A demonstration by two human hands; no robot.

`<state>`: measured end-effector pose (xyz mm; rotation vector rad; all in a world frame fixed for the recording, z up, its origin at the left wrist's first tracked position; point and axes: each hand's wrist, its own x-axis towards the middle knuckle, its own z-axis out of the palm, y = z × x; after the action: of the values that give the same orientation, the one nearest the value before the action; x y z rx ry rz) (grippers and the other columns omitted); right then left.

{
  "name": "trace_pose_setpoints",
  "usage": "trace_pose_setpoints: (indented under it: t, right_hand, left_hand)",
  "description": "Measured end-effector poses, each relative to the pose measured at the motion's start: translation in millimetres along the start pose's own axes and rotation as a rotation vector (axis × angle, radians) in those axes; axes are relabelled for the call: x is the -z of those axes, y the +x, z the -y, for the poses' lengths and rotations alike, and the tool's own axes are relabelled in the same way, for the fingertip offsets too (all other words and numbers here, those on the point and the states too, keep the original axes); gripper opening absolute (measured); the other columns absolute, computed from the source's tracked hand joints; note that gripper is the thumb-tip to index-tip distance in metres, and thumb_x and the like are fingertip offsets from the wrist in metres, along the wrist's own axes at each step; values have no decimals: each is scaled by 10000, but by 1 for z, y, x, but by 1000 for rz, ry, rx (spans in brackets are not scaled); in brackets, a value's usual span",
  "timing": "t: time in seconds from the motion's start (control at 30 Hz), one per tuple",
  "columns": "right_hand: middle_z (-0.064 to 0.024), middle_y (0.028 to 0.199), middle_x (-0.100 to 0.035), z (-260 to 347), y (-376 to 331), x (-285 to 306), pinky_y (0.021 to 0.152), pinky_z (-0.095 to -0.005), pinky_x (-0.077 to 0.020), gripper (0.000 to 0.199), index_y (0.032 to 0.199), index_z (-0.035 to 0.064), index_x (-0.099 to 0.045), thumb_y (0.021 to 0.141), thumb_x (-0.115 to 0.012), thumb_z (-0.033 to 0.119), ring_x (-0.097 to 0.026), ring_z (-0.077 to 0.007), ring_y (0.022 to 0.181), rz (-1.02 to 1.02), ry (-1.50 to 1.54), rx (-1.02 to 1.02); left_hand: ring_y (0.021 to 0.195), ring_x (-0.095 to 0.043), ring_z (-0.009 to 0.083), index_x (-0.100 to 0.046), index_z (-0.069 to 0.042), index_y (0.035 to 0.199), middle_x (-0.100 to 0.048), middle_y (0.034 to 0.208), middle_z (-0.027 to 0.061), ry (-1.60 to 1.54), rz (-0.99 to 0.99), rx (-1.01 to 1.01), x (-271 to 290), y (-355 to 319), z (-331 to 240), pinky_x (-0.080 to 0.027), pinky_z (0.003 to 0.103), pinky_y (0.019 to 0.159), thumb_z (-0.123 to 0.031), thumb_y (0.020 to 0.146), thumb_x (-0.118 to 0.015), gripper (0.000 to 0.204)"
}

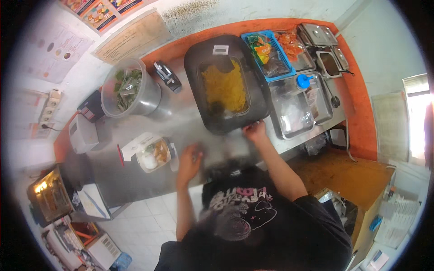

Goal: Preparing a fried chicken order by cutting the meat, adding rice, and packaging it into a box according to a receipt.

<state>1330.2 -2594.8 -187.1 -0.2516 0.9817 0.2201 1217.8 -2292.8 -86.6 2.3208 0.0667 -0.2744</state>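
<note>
While holding right hand (pixel 256 131) at rounded black tub (pixel 259 92), poising left hand (pixel 190 161) near open white food box (pixel 135 145); cannot tell either grip's closure.

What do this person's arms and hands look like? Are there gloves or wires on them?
The left hand and right hand are ungloved, and both forearms are bare, with no cables showing. The short sleeves are black, part of a dark T-shirt with a pale and pink print. Finger details are too blurred to tell.
</note>
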Motion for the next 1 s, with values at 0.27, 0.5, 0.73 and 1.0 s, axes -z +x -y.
trace_pose_setpoints:
  t: [0.27,0.5,0.73,1.0]
  right_hand:
    - [-128,1058,-654,24,-140,-108,868,-426,-505,428,1189,16,-586,1023,-473,394,-640,-249,977,814,-452,326]
    - [-180,1000,-687,8,-55,-152,782,-434,-510,230,1031,10,-662,886,-614,182,-658,-355,857,607,-2066,1079]
    - [-198,974,-678,-36,9,-80,851,-484,-497,233,1019,24,-679,828,-664,156,-619,-378,981,411,-2181,1172]
    - [-250,1010,-597,-44,-7,-119,821,-500,-487,191,1064,3,-568,926,-521,127,-587,-452,935,466,-2063,1213]
  left_hand:
    - [992,-662,231,-316,-18,1499,-592,1282,150,-738,-42,-85,2,49,-103,-513,354,872,-460,999,-512,695]
    - [1028,-646,233,-392,-25,1439,-577,1298,162,-646,-299,-362,117,124,-181,-511,348,861,-442,1007,-510,612]
    - [1009,-651,232,-445,-18,1381,-576,1297,169,-861,-250,-396,139,149,-184,-519,341,856,-330,1036,-479,466]
    - [955,-661,168,-585,-7,1209,-676,1053,121,-846,-272,-369,136,174,-126,-533,317,811,-294,1004,-567,353]
